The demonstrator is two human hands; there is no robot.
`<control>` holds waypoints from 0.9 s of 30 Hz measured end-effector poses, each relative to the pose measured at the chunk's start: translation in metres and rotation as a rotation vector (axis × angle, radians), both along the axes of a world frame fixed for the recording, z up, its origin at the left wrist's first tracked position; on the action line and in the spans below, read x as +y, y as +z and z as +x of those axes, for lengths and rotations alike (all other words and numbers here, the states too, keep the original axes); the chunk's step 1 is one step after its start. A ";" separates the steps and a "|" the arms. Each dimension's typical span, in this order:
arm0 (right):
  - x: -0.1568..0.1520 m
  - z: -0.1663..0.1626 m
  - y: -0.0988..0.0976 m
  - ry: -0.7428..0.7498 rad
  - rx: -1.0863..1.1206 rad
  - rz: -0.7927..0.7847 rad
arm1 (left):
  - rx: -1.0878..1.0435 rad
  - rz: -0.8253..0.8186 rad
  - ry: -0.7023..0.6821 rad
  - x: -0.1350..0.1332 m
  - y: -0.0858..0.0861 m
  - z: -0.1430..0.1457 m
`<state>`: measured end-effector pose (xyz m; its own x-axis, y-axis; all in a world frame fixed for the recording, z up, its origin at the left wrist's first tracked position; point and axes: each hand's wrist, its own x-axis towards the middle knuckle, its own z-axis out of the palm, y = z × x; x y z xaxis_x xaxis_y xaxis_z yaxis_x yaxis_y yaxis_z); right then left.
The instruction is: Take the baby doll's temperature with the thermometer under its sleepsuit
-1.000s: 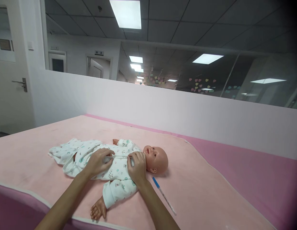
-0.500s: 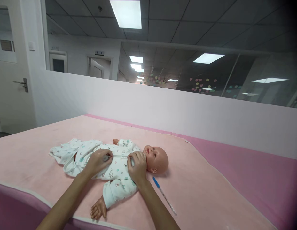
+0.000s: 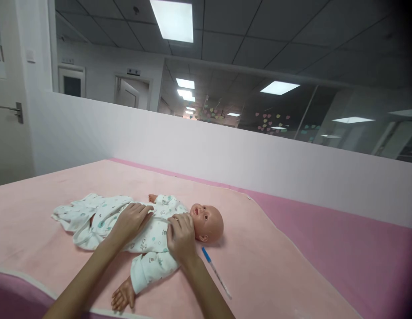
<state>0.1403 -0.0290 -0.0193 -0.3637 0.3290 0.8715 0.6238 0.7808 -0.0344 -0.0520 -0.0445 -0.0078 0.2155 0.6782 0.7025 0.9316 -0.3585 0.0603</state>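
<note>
A baby doll (image 3: pixel 207 221) lies on its back on a pink blanket (image 3: pixel 272 261), head to the right, dressed in a white printed romper (image 3: pixel 149 237). My left hand (image 3: pixel 131 221) rests on the doll's belly with its fingers curled and pinching the romper's front. My right hand (image 3: pixel 181 237) sits on the doll's chest near the chin, fingers closed on the romper's edge. The doll's near arm (image 3: pixel 124 294) sticks out toward me, its bare hand at the blanket's front edge.
A blue-capped pen (image 3: pixel 215 271) lies on the blanket just right of my right forearm. A low white partition wall (image 3: pixel 225 155) runs behind the bed, with glass above it. A door (image 3: pixel 9 110) stands at the far left.
The view has shifted, so everything sits a little further left. My left hand's fingers have spread slightly over the romper; both hands stay on the doll's front.
</note>
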 end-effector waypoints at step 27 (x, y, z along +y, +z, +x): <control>-0.062 0.049 0.034 -0.563 -0.086 -0.506 | -0.790 -0.338 -0.370 0.058 0.003 0.039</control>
<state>0.1890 -0.0909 0.0145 -0.0828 0.8367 0.5414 0.9400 0.2460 -0.2364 -0.0130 0.0132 -0.0046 0.0023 0.8571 0.5152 0.4060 -0.4716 0.7827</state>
